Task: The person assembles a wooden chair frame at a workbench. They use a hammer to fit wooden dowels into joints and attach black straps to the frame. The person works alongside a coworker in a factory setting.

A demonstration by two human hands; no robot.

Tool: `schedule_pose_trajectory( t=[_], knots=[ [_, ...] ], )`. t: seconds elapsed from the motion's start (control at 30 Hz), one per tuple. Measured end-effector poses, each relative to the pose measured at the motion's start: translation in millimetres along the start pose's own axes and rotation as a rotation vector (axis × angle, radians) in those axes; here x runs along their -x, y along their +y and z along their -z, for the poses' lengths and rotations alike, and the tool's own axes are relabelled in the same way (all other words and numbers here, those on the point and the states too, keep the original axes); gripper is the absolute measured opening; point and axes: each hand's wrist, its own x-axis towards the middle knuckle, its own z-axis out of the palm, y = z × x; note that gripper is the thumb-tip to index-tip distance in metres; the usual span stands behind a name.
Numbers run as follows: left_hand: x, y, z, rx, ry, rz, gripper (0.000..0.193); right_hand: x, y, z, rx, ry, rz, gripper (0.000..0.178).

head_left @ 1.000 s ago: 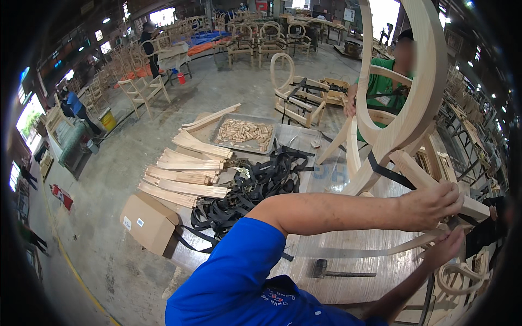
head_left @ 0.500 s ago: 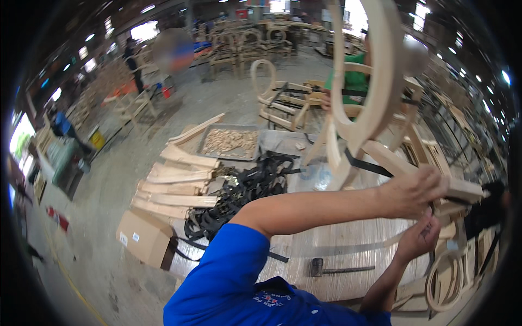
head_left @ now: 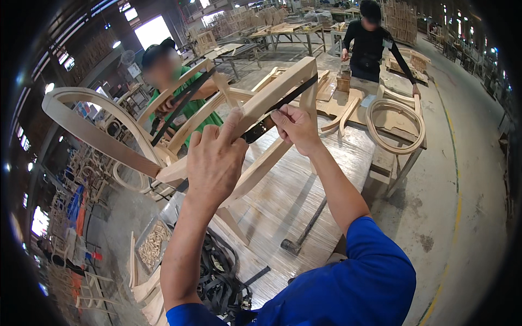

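Observation:
A pale wooden chair frame with an oval back lies tilted above the wrapped table. A black strap runs along its seat rails, with a dark buckle between my hands. My left hand is closed over the near rail beside the buckle, its index finger resting on the wood. My right hand pinches the strap at the buckle's right end, thumb and fingers pressed together. Some of the left fingertips are hidden behind the rail and strap.
On the plastic-wrapped table lie a black mallet and a heap of black straps. A tray of wooden dowels stands left. A person in green is across the frame; another in black stands beyond, near oval wooden rings.
My view has swung to the right, bringing the person in black into sight. My hands, close together at the frame's rail before, are now apart on either side of the buckle.

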Motion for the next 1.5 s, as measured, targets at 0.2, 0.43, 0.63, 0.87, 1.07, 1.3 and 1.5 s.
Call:
schedule_pose_trajectory(
  t=[0.2,0.43,0.63,0.87,1.07,1.3,1.5],
  knots=[
    [-13,-8,22,0.368,-0.088,0.163,0.027,1,-13,-5,0.128,-0.003,-0.028,0.032],
    [-31,-22,21,0.418,-0.377,0.379,0.035,7,-28,-20,0.092,0.098,-0.026,0.029],
    [-19,-18,7,0.378,-0.293,0.368,0.043,88,-5,-79,0.621,0.445,0.494,0.027],
    [-17,-21,8,0.333,-0.271,0.415,0.052,28,5,0,0.302,-0.017,0.237,0.033],
    [-8,-27,22,0.288,-0.299,0.487,0.061,-16,12,7,0.108,-0.007,0.046,0.032],
    [-2,-22,25,0.222,-0.287,0.606,0.057,-14,-9,17,0.822,-0.030,0.857,0.033],
    [-5,-1,15,0.055,0.047,0.484,0.030,-18,-3,12,0.352,-0.154,0.575,0.026]
  ],
)
